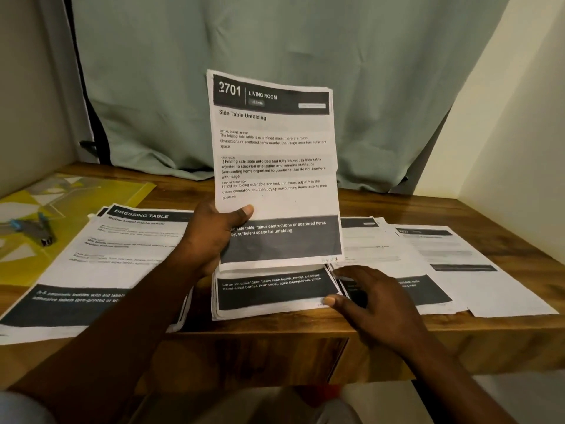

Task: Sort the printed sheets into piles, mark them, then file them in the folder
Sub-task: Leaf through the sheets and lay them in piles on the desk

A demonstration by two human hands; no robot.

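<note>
1. Your left hand [211, 237] had the sheet [275, 166] pinched by its lower left edge, thumb across the front and the other fingers [244, 211] curled round behind. So that hand was closed on the paper.
2. The sheet stood upright with its long axis vertical, printed side facing you, header reading "2701 LIVING ROOM". It hung right over the middle pile [272, 292], a bit to the far side of it.
3. Your right hand [367, 298] was loose and spread with nothing in it. It sat at the near right corner of the middle pile, with the thumb at that corner. I couldn't tell if it was actually pressing down.
4. The relation that mattered: the left pile [122, 255] read "DRESSING TABLE", so I'd guess a living room sheet didn't belong there.
5. The right pile [397, 255] and the far-right pile [489, 270] lay on the other side from your holding hand. Their headers were too blurry to read.
6. If it went right, your free right hand was nearer. A handover or a reach across the desk [428, 206] looked likely to me.
7. The yellow folder [61, 203] lay far left with a stapler [33, 229] on it, well apart from both hands, so I'd say filing was a way off.
</note>
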